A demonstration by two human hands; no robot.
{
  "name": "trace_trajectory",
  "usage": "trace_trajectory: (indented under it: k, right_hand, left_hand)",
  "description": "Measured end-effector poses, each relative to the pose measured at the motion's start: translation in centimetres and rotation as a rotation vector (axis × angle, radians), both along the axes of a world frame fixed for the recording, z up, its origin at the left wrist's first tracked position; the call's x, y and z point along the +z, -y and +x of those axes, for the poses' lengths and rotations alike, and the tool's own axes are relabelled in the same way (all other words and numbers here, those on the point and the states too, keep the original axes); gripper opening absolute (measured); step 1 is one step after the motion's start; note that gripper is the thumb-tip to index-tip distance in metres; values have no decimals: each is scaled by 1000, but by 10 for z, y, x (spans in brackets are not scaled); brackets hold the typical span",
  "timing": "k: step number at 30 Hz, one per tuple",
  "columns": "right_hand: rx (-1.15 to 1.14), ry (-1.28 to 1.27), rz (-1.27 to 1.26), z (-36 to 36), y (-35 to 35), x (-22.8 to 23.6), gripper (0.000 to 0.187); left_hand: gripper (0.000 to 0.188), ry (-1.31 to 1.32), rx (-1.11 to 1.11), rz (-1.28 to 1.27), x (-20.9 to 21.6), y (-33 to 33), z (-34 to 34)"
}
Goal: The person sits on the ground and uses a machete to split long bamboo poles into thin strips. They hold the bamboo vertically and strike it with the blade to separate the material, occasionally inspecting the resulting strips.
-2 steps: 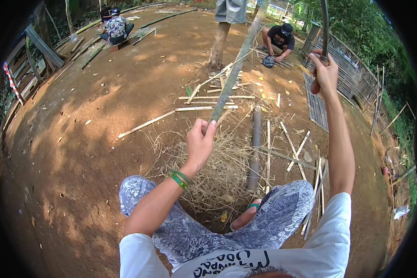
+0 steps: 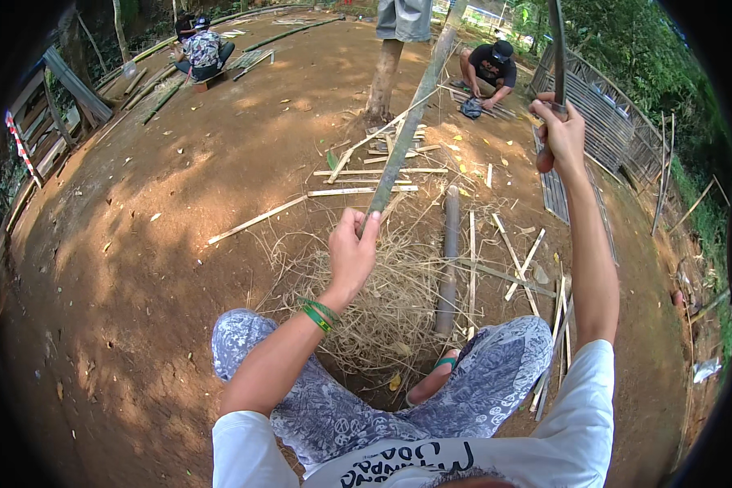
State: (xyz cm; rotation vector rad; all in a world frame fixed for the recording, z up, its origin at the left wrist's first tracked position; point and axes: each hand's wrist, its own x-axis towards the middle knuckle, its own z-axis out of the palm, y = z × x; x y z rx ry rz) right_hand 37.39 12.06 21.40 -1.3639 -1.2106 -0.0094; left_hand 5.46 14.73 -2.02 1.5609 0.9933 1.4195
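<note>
We hold a long green bamboo strip (image 2: 411, 122) in the left hand (image 2: 351, 252), fingers closed around its lower end; the strip rises at a slant away from us, toward the top of the view. The right hand (image 2: 559, 134) is raised well apart from the left, arm extended, fist closed around the handle of a long dark blade (image 2: 557, 49) that points upward. A green wristband (image 2: 317, 313) sits on the left wrist. Below the left hand lies a heap of dry fibrous shavings (image 2: 382, 301) between our knees, with a grey bamboo pole (image 2: 449, 260) just beside it on the bare earth. Split bamboo slats (image 2: 366, 191) lie scattered beyond the heap. Two seated persons (image 2: 203, 49) (image 2: 488, 69) work well apart from us, farther back.
</note>
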Motion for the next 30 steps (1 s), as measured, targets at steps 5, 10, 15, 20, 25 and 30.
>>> trace_trajectory:
  k: [5,10,15,20,25,30]
  right_hand:
    - [241,-328,-190,-37,-7,-45,27]
    - [278,-472,-117,-44,-13,-68,46]
    - [225,-482,10,-32,-14,-94,47]
    - [174,-592,120,-27,-9,-111,38]
    - [213,-680,175,-21,-16,-116,23]
    - [216,-710,175,-14,-21,-118,20]
  left_hand:
    - [32,-4,41,110,9,4,30]
    - [29,-78,0,91,10,19,50]
    - [30,-96,-84,61,7,34,61]
    - [30,-221,-93,64,-1,55,70]
    - [29,-213,-95,42,-8,54,70]
    - [32,-135,-112,9,-17,38,51]
